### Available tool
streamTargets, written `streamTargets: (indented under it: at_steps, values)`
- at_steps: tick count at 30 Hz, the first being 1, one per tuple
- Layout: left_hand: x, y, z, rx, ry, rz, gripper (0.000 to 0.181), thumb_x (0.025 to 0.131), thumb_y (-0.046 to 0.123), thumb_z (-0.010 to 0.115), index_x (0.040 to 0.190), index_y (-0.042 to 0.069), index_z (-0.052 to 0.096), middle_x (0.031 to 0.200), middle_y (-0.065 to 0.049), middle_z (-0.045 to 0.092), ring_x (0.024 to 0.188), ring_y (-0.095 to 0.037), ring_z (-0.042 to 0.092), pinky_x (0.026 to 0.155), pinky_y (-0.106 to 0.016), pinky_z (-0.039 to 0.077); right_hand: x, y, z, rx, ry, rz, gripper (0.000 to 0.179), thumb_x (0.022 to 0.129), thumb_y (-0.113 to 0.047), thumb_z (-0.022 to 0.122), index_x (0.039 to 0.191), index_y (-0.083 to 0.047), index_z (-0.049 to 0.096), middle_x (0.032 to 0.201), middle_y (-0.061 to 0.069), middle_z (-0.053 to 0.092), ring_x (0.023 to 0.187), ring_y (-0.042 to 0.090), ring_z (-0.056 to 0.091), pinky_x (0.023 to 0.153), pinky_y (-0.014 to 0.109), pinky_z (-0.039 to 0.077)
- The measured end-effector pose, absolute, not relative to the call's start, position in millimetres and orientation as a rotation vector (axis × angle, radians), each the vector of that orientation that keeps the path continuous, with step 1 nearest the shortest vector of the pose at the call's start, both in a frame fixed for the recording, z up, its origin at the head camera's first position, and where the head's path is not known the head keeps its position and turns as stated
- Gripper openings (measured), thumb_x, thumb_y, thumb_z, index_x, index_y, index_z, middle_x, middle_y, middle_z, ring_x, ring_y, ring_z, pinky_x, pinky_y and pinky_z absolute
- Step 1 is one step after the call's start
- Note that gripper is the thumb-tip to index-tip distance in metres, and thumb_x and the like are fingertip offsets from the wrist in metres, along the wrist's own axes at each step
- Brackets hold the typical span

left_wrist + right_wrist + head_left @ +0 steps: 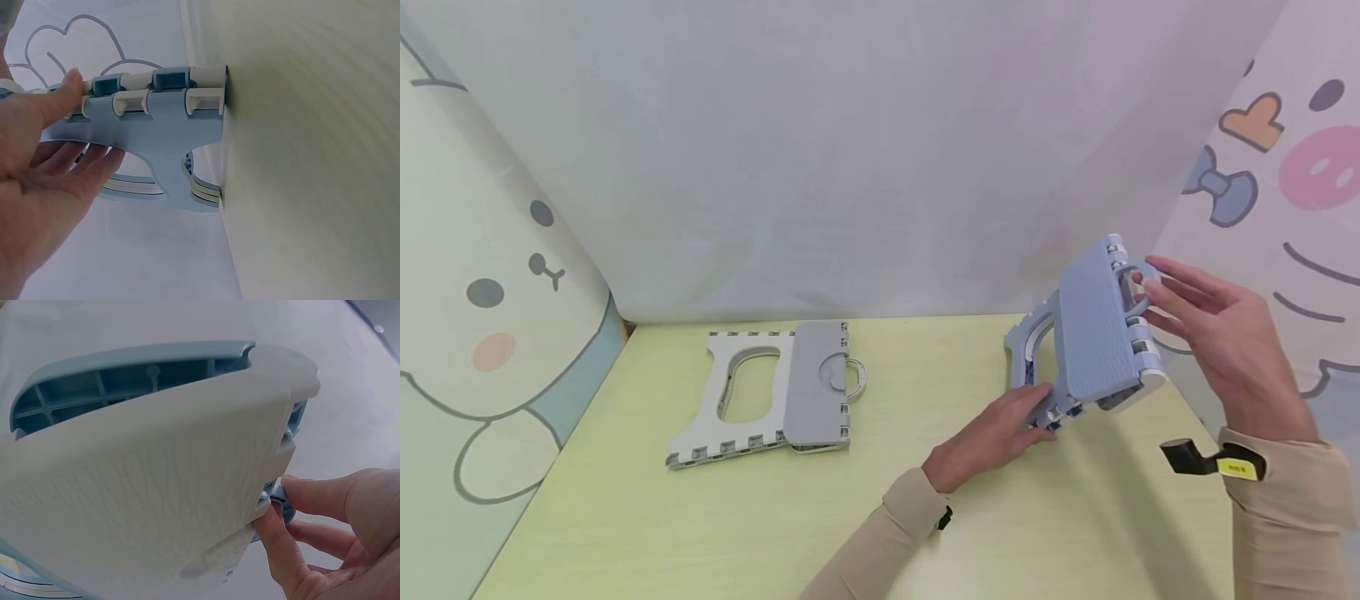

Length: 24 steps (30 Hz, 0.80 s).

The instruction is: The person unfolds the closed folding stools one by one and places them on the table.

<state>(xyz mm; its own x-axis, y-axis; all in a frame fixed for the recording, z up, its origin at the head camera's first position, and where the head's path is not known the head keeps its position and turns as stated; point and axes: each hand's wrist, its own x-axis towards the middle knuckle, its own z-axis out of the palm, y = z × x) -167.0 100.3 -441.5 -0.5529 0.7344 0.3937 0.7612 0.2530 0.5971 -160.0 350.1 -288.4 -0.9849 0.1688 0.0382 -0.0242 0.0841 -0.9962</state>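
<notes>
A blue folding stool (1096, 321), folded nearly flat with a slim gap between its seat halves, is tilted up at the right of the table. My left hand (1000, 429) grips its near leg edge, the thumb on the hinged side and the fingers curled through the leg opening, as the left wrist view shows. At the seat end, my right hand (1221, 321) pinches the small loop handle (280, 499) between thumb and fingers. The foot end of the leg panel (175, 140) meets the tabletop in the left wrist view. White plastic covers the stool's other seat half (156, 462).
Left of centre, a grey and white folding stool (816, 383) lies folded flat on the yellow-green table (880, 533), its loop handle pointing right. A plain pale wall panel (865, 167) rises behind the table. Cartoon-printed panels (497, 250) stand at both sides.
</notes>
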Motion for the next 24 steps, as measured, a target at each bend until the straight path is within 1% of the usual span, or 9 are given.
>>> streamTargets:
  at_steps: [5,10,12,13,16,20,24]
  values:
    - [-168,101,-443,-1.467,-2.460,-1.206,0.056,0.098,0.019,0.072,0.144,-0.001,0.047,0.121,-0.007,0.062,0.102,-0.005,0.054,0.090,-0.007,0.041,-161,347,-286,-0.168,-2.247,1.979,0.061,0.092,-0.027,0.079,0.149,-0.021,0.057,0.133,-0.006,0.061,0.098,-0.004,0.068,0.074,0.012,0.055]
    - [-168,102,-444,-1.464,-2.454,-1.219,0.056,0.098,0.018,0.073,0.144,-0.001,0.047,0.124,-0.008,0.062,0.106,-0.005,0.055,0.094,-0.008,0.041,-162,345,-285,-0.195,-2.293,1.910,0.063,0.092,-0.030,0.079,0.150,-0.021,0.056,0.141,-0.002,0.057,0.097,-0.005,0.067,0.073,0.010,0.054]
    - [-168,103,-444,-1.469,-2.455,-1.233,0.055,0.098,0.017,0.073,0.143,0.000,0.048,0.124,-0.007,0.062,0.107,-0.004,0.054,0.095,-0.007,0.041,-162,344,-285,-0.194,-2.293,1.903,0.063,0.092,-0.030,0.079,0.150,-0.021,0.056,0.142,-0.002,0.057,0.097,-0.005,0.067,0.073,0.010,0.054]
    - [-168,103,-443,-1.472,-2.458,-1.239,0.053,0.098,0.017,0.073,0.142,0.000,0.048,0.123,-0.007,0.062,0.106,-0.004,0.054,0.095,-0.007,0.040,-162,344,-285,-0.189,-2.286,1.904,0.062,0.092,-0.029,0.079,0.149,-0.021,0.056,0.141,-0.003,0.058,0.097,-0.005,0.067,0.073,0.010,0.054]
    - [-169,104,-443,-1.481,-2.470,-1.259,0.049,0.098,0.017,0.072,0.139,0.002,0.049,0.119,-0.004,0.061,0.102,-0.003,0.052,0.091,-0.005,0.039,-161,342,-284,-0.159,-2.244,1.928,0.060,0.092,-0.025,0.079,0.148,-0.018,0.058,0.131,-0.007,0.063,0.097,-0.004,0.067,0.073,0.012,0.055]
    - [-170,104,-442,-1.492,-2.486,-1.261,0.047,0.099,0.018,0.071,0.138,0.003,0.050,0.117,-0.002,0.059,0.100,-0.002,0.050,0.090,-0.005,0.038,-161,340,-283,-0.101,-2.173,1.991,0.056,0.092,-0.017,0.079,0.146,-0.015,0.060,0.117,-0.012,0.069,0.096,-0.003,0.069,0.073,0.014,0.057]
    - [-171,104,-442,-1.496,-2.494,-1.249,0.049,0.099,0.018,0.071,0.139,0.002,0.048,0.118,-0.003,0.059,0.102,-0.003,0.051,0.092,-0.006,0.039,-162,339,-282,-0.089,-2.169,1.986,0.054,0.093,-0.015,0.078,0.144,-0.015,0.062,0.114,-0.013,0.069,0.093,-0.002,0.070,0.072,0.015,0.057]
